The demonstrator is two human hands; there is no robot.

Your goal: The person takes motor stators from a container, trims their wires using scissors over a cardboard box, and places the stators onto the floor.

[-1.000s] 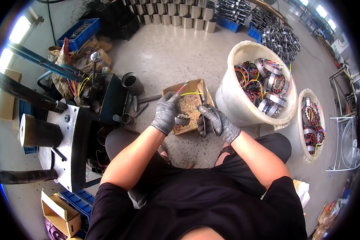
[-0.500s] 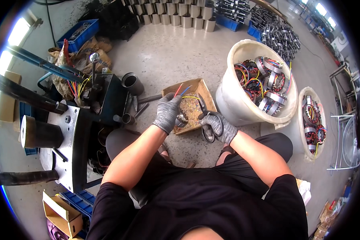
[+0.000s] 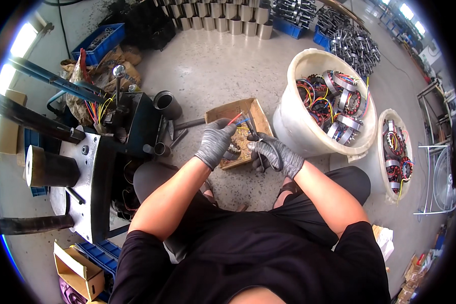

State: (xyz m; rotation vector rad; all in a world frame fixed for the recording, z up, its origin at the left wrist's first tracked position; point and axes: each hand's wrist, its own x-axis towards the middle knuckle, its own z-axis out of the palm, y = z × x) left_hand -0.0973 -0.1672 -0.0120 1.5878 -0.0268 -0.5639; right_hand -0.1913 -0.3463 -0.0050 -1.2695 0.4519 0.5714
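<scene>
My left hand (image 3: 216, 142), in a grey glove, is closed on a bundle of wires (image 3: 235, 119), with red and blue ends sticking out past the fingers. Below that hand a ring-shaped motor stator (image 3: 232, 152) shows in part, over the wooden box (image 3: 228, 109); whether it touches the box I cannot tell. My right hand (image 3: 285, 156), gloved alike, grips a pair of black-handled scissors (image 3: 250, 124). Their blades point away from me and meet the blue wire end beside my left fingertips. Small wire scraps cover the bottom of the box.
At right stands a large white tub (image 3: 299, 121) full of wired stators, with a smaller tub (image 3: 382, 167) behind it. A press-like metal machine (image 3: 88, 187) is at left, near a dark metal cylinder (image 3: 168, 105). Steel sleeves (image 3: 222, 24) stand stacked at the far side.
My right hand has raised the scissors up to the wire ends, and the handles have drawn closer together. My left hand has shifted slightly right, tilting the wires toward the blades.
</scene>
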